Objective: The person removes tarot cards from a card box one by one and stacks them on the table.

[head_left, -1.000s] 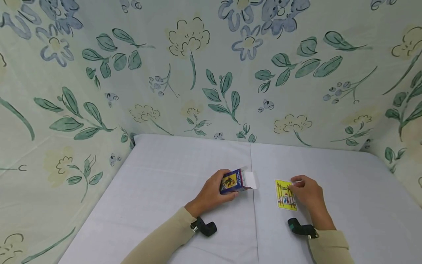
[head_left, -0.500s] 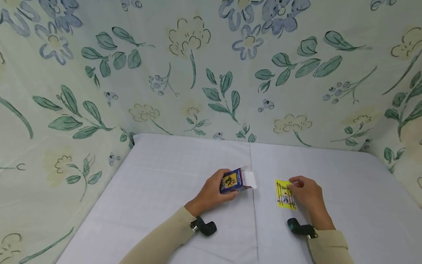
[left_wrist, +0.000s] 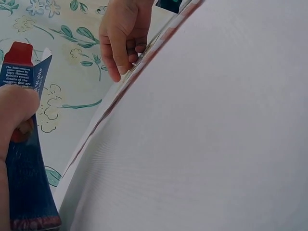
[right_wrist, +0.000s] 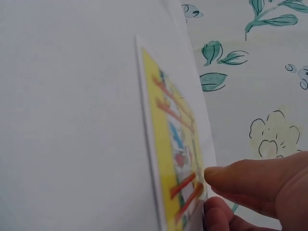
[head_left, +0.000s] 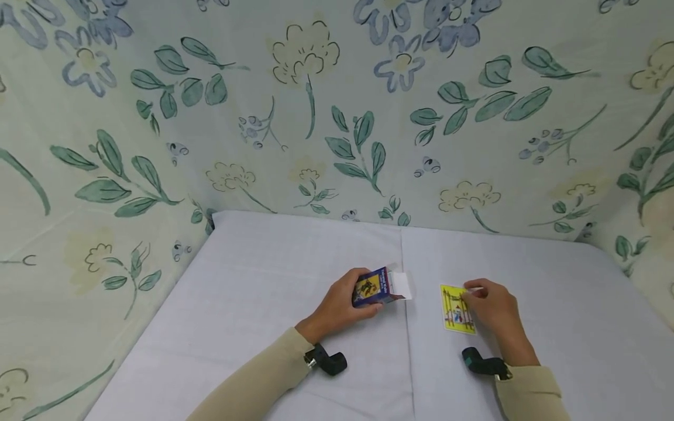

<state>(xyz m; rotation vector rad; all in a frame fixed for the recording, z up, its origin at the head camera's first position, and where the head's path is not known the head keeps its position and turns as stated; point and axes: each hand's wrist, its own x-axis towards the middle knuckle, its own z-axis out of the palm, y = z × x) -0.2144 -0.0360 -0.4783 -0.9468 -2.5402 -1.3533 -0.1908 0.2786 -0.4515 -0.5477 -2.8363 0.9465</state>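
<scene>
My left hand grips a small blue card box with a yellow picture on its front. The box's end is open, with a white flap sticking out to the right. In the left wrist view the thumb presses across the printed side of the box, near a red tab. To the right, a yellow-bordered tarot card lies picture side up on the cloth. My right hand pinches its upper right edge between thumb and fingers; the right wrist view shows the thumb right at that edge.
A white cloth covers the table, with a crease running front to back between the hands. Floral fabric hangs behind and at the sides. Black wrist mounts sit over the beige sleeves.
</scene>
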